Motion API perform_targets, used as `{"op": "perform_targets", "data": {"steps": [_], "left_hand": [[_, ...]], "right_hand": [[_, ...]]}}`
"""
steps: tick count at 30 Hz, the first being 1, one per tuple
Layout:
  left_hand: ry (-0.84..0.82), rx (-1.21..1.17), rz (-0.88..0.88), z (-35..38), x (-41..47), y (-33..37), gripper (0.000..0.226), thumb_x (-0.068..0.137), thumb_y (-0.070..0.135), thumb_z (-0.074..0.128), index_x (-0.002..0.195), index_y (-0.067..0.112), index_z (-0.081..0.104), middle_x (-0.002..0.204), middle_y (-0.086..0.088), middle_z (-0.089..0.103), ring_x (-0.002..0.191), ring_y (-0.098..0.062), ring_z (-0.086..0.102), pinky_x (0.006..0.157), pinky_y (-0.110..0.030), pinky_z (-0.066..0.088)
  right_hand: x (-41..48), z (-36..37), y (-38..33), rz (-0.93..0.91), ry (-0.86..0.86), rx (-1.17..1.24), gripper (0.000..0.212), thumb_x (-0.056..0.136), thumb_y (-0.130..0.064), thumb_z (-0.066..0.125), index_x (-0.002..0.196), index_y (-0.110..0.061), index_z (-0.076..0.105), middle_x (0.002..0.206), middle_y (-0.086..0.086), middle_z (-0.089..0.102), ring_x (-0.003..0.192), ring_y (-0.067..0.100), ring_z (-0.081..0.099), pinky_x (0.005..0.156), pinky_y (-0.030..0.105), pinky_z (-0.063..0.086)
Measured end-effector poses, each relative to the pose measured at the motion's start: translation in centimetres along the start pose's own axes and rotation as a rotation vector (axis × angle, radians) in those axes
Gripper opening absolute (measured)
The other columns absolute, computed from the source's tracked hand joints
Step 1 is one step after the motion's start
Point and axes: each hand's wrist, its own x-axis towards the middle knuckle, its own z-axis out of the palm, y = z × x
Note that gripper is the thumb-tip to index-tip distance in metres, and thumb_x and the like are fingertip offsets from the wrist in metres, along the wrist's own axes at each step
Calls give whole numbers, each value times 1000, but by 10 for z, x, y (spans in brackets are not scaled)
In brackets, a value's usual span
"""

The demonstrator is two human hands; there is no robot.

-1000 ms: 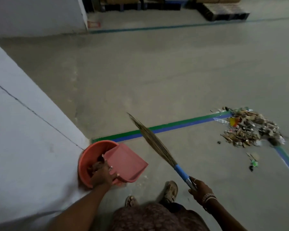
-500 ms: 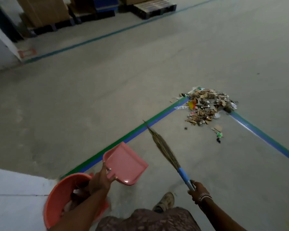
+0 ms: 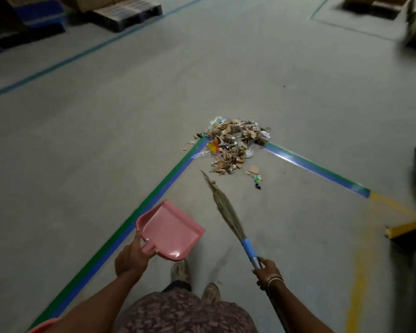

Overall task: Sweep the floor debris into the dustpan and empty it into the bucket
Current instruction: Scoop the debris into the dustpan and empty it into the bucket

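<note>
Pink dustpan (image 3: 171,233): up off the floor and it looks empty, with the wide lip facing forward and a bit right.
Left hand (image 3: 132,257): fingers curled round the dustpan's short handle in a firm grip, thumb side up.
Right hand (image 3: 265,270): wrapped round the metal shaft of the grass broom (image 3: 226,212), just below the blue taped section.
Broom tip: points at the debris pile (image 3: 233,145) and stops just short of its near edge, not touching it.
Debris pile: cardboard scraps, plastic bits and something orange, sitting right on the corner where the green-and-blue floor tape (image 3: 154,188) lines meet. It's well ahead of both hands, much nearer the broom tip than the pan. A few strays lie just beside it on the near right.
Bucket (image 3: 42,326): only an orange sliver shows at the bottom-left corner, behind the left arm. I think that's the rim, but too little shows to be sure.
Step in hand: my read is closing in on the pile for a scoop.
How I'd do it: plant the pan's lip flat on the floor at the near-left edge of the pile, and pull the strays in first. Then use short, low strokes toward the pan, since the light plastic will probably flick away if swept hard. Don't overfill it, because the bucket is a carry back.
</note>
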Motion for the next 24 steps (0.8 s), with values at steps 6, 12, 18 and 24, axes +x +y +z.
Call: {"op": "perform_targets", "data": {"steps": [6, 12, 18, 24], "left_hand": [[-80, 26, 83, 22, 44, 75, 83, 71, 74, 69, 140, 35, 43, 108, -10, 70, 93, -34, 66, 71, -37, 52], [-150, 52, 104, 41, 105, 158, 92, 73, 71, 70, 149, 33, 36, 115, -13, 69, 102, -36, 65, 75, -37, 48], [-218, 94, 84, 43, 159, 217, 96, 75, 70, 69, 154, 32, 29, 118, -17, 66, 106, -37, 64, 80, -39, 49], [-233, 78, -4, 36, 193, 255, 90, 72, 72, 70, 145, 28, 40, 113, -15, 68, 104, -37, 64, 80, -41, 51]], "right_hand": [[24, -36, 16, 137, 109, 141, 39, 88, -9, 60, 126, -16, 59, 68, 8, 64, 46, 21, 54, 43, 26, 43], [91, -87, 11, 210, 202, 62, 37, 83, -25, 70, 119, -18, 66, 74, 7, 68, 59, 25, 63, 57, 40, 57], [160, -150, -58, 168, 79, -96, 63, 75, -12, 69, 135, -19, 54, 92, 10, 68, 76, 32, 68, 59, 39, 59], [215, -194, -152, 139, -105, -191, 63, 81, -13, 66, 141, -22, 48, 98, 10, 65, 64, 26, 69, 46, 30, 55]]}}
